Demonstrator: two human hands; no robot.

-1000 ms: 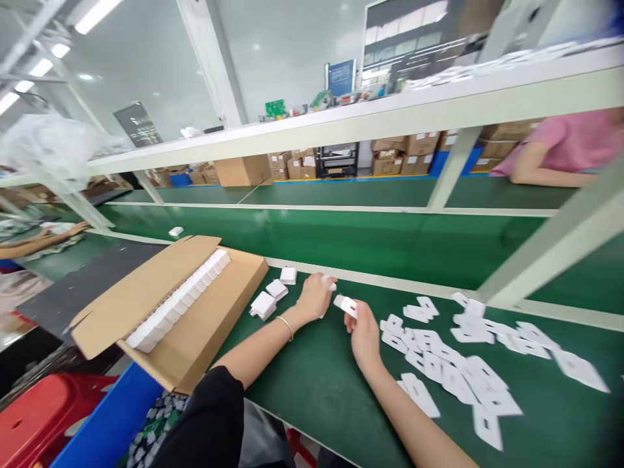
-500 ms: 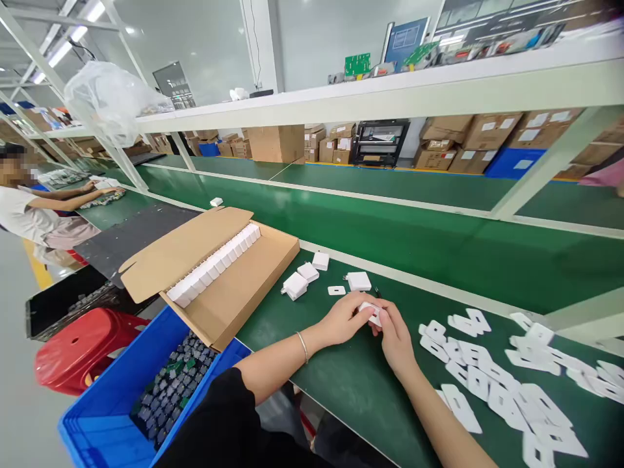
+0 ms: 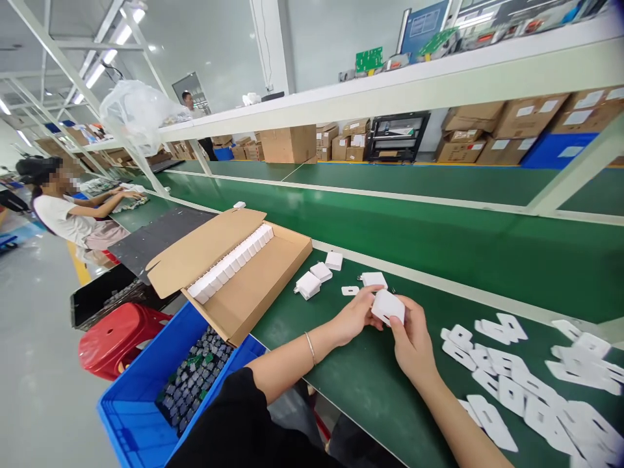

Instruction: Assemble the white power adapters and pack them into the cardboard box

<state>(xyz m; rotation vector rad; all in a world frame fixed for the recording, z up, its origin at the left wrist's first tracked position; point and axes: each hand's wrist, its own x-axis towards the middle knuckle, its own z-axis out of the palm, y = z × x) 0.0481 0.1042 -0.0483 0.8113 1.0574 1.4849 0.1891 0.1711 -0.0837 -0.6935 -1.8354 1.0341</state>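
Between my two hands is a white charger [image 3: 389,307], its broad blank side facing up and a dark slot showing on its near end. My left hand [image 3: 359,316] grips it from the left, with fingers partly hidden behind it. On the other side my right hand [image 3: 413,335] pinches it, thumb at the near corner. Just beyond lies another white charger [image 3: 374,280] with metal prongs. A small white plate [image 3: 350,290] with a slot rests left of that. Farther left sit several more white chargers [image 3: 308,285]. Loose white plates [image 3: 511,393] spread out at the right.
An open cardboard box [image 3: 273,292] holds a row of white chargers along one side. Below it, a blue bin [image 3: 131,416] contains dark parts. A red stool [image 3: 114,338] stands at left. A co-worker [image 3: 73,214] sits farther along the bench, under a white shelf [image 3: 341,114].
The charger has been turned and raised between my hands, so its blank side now faces up instead of its slotted face. The view has swung left, and a standing person appears in the background.
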